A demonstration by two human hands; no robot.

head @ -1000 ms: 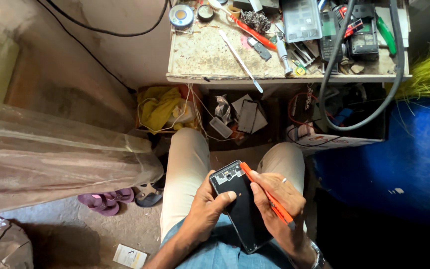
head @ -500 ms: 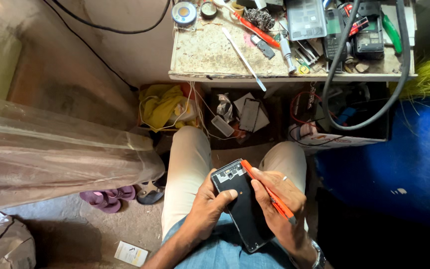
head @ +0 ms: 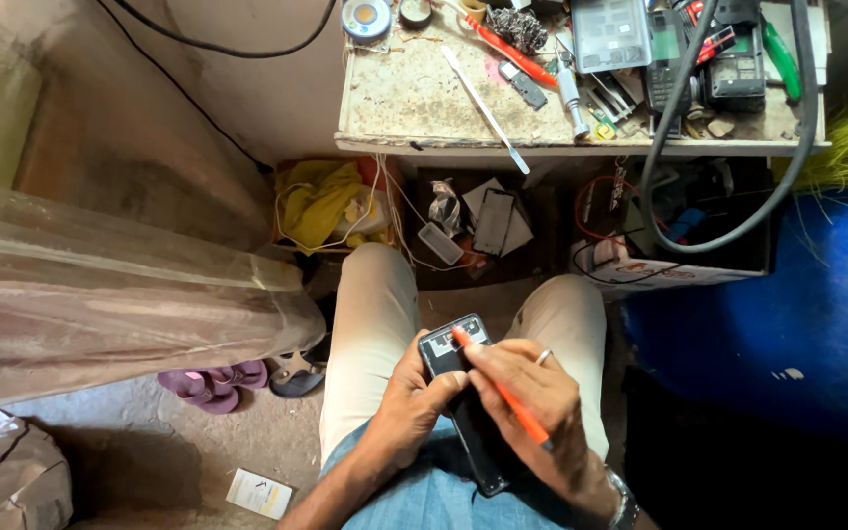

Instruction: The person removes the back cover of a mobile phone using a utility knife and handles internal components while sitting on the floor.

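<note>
I sit with a black phone [head: 465, 412], its back opened, held over my lap. My left hand [head: 414, 402] grips the phone's left edge, thumb across its middle. My right hand [head: 532, 402] holds a thin orange tool [head: 503, 393] like a pen, with the tip resting on the upper part of the phone near the camera area. The lower end of the phone is partly hidden under my right hand. A ring shows on one finger of my right hand.
A worn workbench [head: 424, 108] ahead carries several tools, a red-handled tool [head: 507, 49], a solder spool [head: 365, 18] and a black hose [head: 797, 147]. Under it lie phone parts [head: 493, 221] and a yellow cloth [head: 321, 196]. Purple sandals [head: 213, 383] sit at left.
The phone and both hands have stayed in my lap; the orange tool's tip has shifted slightly on the phone's upper part. The view has tilted a little.
</note>
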